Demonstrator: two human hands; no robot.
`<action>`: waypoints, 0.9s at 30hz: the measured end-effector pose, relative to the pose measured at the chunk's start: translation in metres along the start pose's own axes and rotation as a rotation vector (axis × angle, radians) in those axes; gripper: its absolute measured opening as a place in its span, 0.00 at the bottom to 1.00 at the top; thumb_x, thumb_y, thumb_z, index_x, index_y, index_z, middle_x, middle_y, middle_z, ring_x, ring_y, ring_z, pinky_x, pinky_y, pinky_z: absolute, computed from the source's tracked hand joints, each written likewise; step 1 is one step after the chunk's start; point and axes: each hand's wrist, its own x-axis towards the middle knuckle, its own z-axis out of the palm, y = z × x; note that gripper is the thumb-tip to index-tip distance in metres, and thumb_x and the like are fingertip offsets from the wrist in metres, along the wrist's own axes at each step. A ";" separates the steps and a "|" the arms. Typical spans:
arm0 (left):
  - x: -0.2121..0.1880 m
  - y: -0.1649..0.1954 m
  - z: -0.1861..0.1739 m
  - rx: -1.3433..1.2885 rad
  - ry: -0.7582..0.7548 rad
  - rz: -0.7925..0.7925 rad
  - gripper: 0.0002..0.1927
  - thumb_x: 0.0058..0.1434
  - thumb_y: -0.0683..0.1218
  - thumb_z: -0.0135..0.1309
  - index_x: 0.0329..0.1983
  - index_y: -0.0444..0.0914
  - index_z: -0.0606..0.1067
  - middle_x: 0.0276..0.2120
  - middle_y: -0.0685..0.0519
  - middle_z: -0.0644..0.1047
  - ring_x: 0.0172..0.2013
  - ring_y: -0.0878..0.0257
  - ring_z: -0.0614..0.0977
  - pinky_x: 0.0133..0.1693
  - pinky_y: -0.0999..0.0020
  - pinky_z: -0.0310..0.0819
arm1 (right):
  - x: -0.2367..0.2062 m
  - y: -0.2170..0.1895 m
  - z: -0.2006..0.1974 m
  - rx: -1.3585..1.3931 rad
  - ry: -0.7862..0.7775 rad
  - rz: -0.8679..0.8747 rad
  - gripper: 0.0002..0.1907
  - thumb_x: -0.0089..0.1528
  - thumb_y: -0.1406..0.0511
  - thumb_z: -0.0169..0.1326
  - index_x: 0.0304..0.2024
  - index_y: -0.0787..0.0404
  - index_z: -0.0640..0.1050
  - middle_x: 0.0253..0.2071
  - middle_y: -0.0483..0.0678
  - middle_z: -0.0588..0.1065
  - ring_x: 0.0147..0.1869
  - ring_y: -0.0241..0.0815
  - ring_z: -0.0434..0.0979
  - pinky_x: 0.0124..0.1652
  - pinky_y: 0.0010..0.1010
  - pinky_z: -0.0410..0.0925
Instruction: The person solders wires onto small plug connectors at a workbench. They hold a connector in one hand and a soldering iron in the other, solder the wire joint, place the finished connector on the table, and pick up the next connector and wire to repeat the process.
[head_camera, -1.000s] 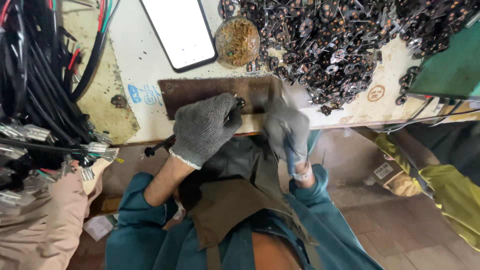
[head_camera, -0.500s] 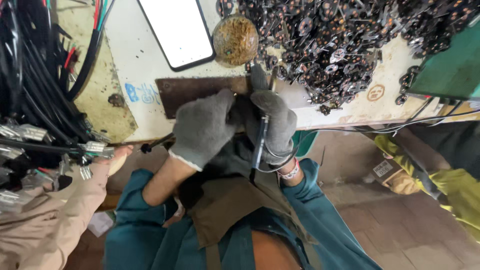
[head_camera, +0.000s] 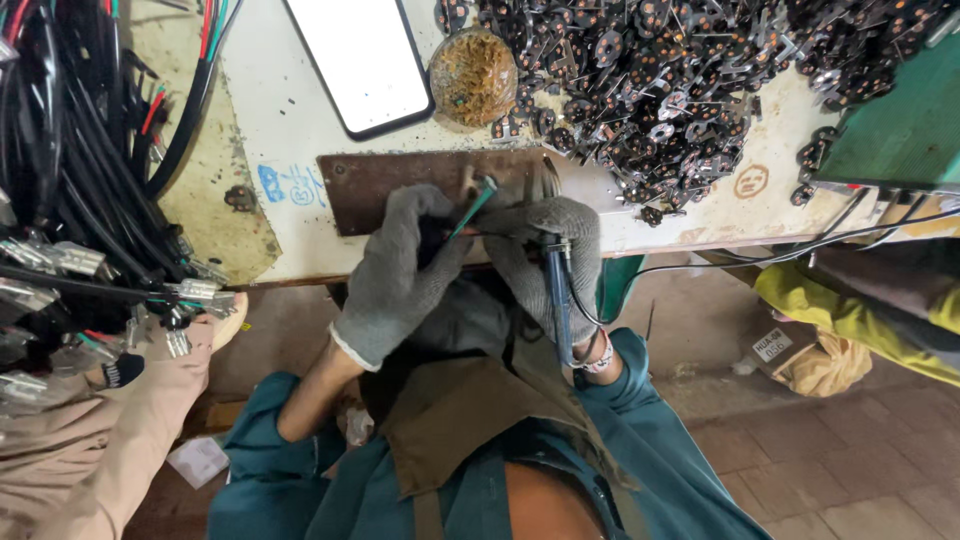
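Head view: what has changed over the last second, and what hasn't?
The right hand, holding a blue-handled tool, came up from the bench edge to meet the left hand over the brown metal plate. A green wire now sticks up between the gloves. The phone, round brown lump and pile of small parts stayed put.

Even, soft daylight, mild glare on the pale benchtop (head_camera: 290, 120), sharp focus, slight wide-angle stretch at edges.

Right hand (head_camera: 548, 250): we have brought it up from the table (head_camera: 300, 120) edge against the left hand (head_camera: 400, 270)
Green wire (head_camera: 473, 208): now raised between our hands
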 end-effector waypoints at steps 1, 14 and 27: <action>0.000 -0.002 0.000 0.031 -0.012 0.091 0.13 0.65 0.39 0.57 0.50 0.31 0.71 0.43 0.43 0.77 0.44 0.50 0.82 0.45 0.61 0.75 | -0.001 0.003 0.000 -0.088 0.010 -0.032 0.10 0.55 0.70 0.68 0.38 0.55 0.84 0.39 0.48 0.84 0.36 0.43 0.83 0.37 0.32 0.71; 0.000 -0.005 0.010 -0.142 -0.076 -0.024 0.06 0.63 0.39 0.59 0.41 0.32 0.77 0.38 0.46 0.80 0.37 0.55 0.84 0.41 0.64 0.77 | -0.049 0.059 0.018 0.667 0.223 0.231 0.32 0.57 0.71 0.70 0.58 0.60 0.67 0.54 0.50 0.73 0.56 0.40 0.79 0.54 0.33 0.76; 0.004 0.007 -0.006 -0.016 -0.128 0.111 0.06 0.67 0.42 0.57 0.44 0.34 0.76 0.42 0.46 0.79 0.43 0.50 0.83 0.46 0.61 0.77 | -0.017 0.025 -0.016 -0.311 0.095 -0.223 0.11 0.46 0.65 0.68 0.28 0.58 0.78 0.31 0.49 0.78 0.34 0.53 0.77 0.36 0.41 0.66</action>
